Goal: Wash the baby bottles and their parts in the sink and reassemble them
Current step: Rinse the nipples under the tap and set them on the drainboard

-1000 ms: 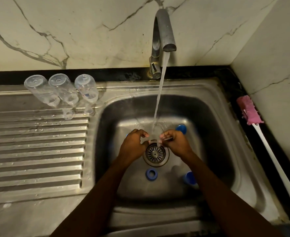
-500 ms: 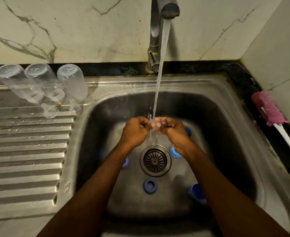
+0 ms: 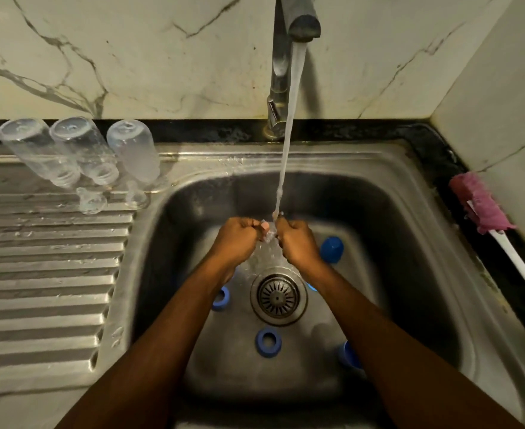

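Both your forearms reach forward into the sink (image 3: 409,168), and your hands meet over the far half of the basin, just beyond the drain (image 3: 278,297). Your left hand (image 3: 239,239) is fisted with the knuckles up and the fingers curled in. Your right hand (image 3: 298,243) mirrors it. Together they pinch a small clear part (image 3: 269,235), held directly under the water stream (image 3: 289,119) falling from the tap (image 3: 301,23). The splash blurs its shape too much to say which part it is.

In the basin, one blue ring (image 3: 268,337) lies near of the drain. A second blue ring (image 3: 221,298) lies left of it, partly under your left forearm. A blue cap (image 3: 332,249) sits just right of your right hand, and another blue piece (image 3: 349,356) shows beside your right forearm.

On the drainboard (image 3: 38,289) to the left, three clear bottles (image 3: 83,148) stand mouth down in a row at the far edge. Two clear teats (image 3: 91,201) sit just near of them. A pink-headed brush (image 3: 481,205) lies along the right counter.
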